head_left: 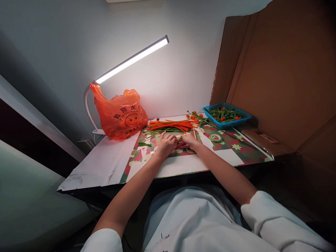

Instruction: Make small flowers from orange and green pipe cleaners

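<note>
Head view: your left hand (166,144) and right hand (188,140) met over a small green piece (179,138) at table (105,164) centre; each grip looked pinched on it, though it was too small to be sure. Risk, my read: a slip could knock the stems pile (170,126) at 12 o'clock. Patterned mat (231,145), tape roll (215,137) at 2, blue basket (227,115) beyond, orange bag (119,113) at 10, lamp (131,60) above, cardboard (283,70) at 3.

Pale blue-white garment with short sleeves; forearms bare; no rings or watch visible.
</note>
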{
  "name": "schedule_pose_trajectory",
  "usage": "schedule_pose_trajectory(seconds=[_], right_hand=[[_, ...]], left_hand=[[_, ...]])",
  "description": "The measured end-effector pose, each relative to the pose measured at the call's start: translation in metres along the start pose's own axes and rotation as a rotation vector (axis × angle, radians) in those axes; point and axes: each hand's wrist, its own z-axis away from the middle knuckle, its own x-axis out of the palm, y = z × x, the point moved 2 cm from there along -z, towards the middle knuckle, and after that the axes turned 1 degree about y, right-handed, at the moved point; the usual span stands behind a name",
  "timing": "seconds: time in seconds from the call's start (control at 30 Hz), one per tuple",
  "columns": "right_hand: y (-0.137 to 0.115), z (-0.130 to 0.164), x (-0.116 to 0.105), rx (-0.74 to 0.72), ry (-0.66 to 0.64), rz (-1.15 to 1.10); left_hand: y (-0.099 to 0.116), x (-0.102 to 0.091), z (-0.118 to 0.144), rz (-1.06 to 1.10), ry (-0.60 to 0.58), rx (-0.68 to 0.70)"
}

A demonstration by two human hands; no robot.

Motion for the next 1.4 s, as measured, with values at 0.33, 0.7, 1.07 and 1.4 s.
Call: schedule_pose_trajectory(seconds=[0.33,0.7,1.07,1.4], right_hand=[[0.001,0.006,0.000,0.203,-0.022,-0.139],[0.002,0.012,0.005,0.034,-0.025,-0.153],[0.009,0.005,0.005,-0.211,0.061,0.012],[0.008,0.007,0.003,-0.193,0.095,0.066]], left_hand=[[0.002,0.002,-0.001,0.077,-0.023,-0.042],[0.001,0.002,0.000,0.075,-0.012,-0.115],[-0.002,0.003,0.001,0.138,0.018,-0.186],[-0.015,0.009,0.005,0.465,0.035,-0.343]])
